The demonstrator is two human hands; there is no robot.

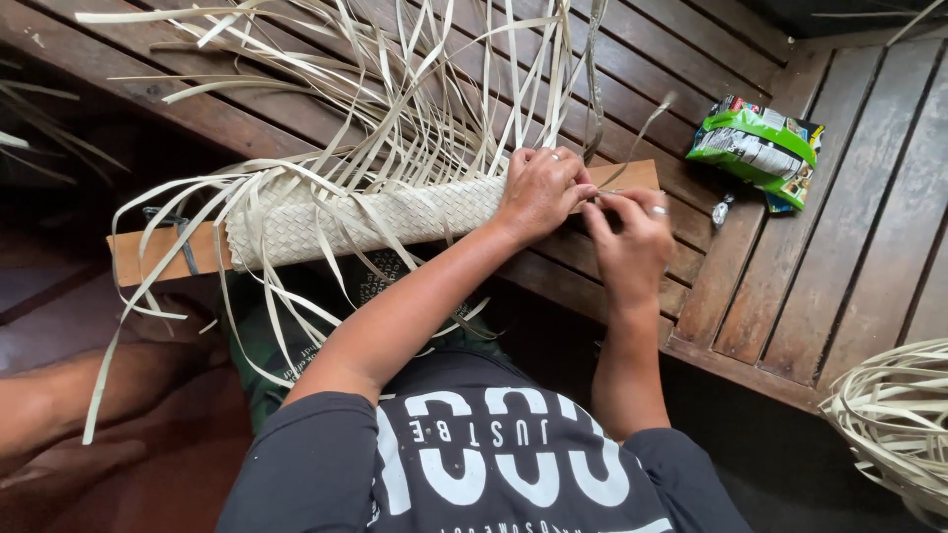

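A pale woven palm-strip band (365,217) on a wooden board (148,252) looks mostly plaited; at its three o'clock end, left hand (538,192) presses flat, right hand (632,237) fingers pinching a loose strip (632,138), many unwoven.

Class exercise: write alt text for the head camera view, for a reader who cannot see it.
A person's left hand presses a pale woven strip mat onto a wooden board, while the right hand pinches a loose strip at its end. A green snack packet lies on the slatted wooden bench.
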